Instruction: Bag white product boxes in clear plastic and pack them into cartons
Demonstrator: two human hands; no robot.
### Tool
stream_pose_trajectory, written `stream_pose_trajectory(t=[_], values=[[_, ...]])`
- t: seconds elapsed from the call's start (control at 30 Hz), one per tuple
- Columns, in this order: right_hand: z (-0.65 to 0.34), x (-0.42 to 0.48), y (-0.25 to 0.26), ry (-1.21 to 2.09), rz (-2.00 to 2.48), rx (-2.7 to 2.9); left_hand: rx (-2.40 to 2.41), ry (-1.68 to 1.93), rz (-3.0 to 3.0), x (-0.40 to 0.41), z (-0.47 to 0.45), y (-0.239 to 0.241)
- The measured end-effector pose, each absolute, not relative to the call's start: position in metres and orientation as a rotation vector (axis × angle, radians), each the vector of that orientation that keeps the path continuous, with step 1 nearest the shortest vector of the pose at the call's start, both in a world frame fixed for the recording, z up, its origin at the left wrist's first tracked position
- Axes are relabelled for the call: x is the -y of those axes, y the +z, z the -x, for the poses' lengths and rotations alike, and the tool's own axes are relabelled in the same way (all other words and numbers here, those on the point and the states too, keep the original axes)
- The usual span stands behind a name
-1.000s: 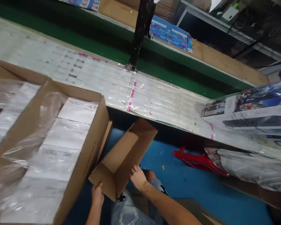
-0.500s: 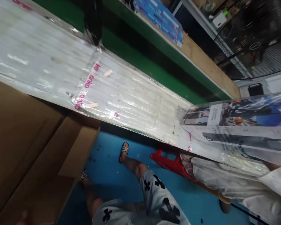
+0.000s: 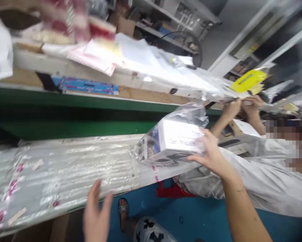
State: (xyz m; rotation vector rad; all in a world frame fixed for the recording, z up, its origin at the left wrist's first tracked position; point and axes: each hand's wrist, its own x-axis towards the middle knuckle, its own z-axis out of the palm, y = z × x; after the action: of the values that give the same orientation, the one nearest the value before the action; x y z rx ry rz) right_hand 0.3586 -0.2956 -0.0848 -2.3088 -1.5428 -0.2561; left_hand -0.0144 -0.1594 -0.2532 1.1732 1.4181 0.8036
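A printed white box (image 3: pixel 181 137) in a clear plastic bag lies on the plastic-covered bench (image 3: pixel 90 161), its end facing me. My right hand (image 3: pixel 210 153) grips the right side of the box's near end, thumb low and fingers higher up. The loose bag plastic (image 3: pixel 193 114) bunches above the box. My left hand (image 3: pixel 97 211) hovers at the bench's front edge, fingers apart and holding nothing; it is somewhat blurred. Pink lettered tape (image 3: pixel 12 188) crosses the bench at the left.
A co-worker in a white garment (image 3: pixel 241 174) sits at the right, both hands (image 3: pixel 241 107) at the upper shelf. Papers and clear bags (image 3: pixel 151 64) cover that shelf. A yellow packet (image 3: pixel 250 80) is by those hands. A red stool (image 3: pixel 171 191) stands below the bench.
My view has swung up and to the right. Both my hands have come into full view, the right one on the bagged box. The co-worker's hands now show.
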Motion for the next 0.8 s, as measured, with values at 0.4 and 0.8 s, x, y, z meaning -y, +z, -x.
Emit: stream_pose_trajectory(t=[0.4,0.8], values=[[-0.408,0.238,-0.059,-0.275,2.011,1.947,-0.136,0.414,-2.189,0.073,-0.224,-0.031],[-0.248,0.282,-0.054,-0.261,1.561,2.324,-0.52,1.057,-1.705,0.229,-0.023,-0.051]])
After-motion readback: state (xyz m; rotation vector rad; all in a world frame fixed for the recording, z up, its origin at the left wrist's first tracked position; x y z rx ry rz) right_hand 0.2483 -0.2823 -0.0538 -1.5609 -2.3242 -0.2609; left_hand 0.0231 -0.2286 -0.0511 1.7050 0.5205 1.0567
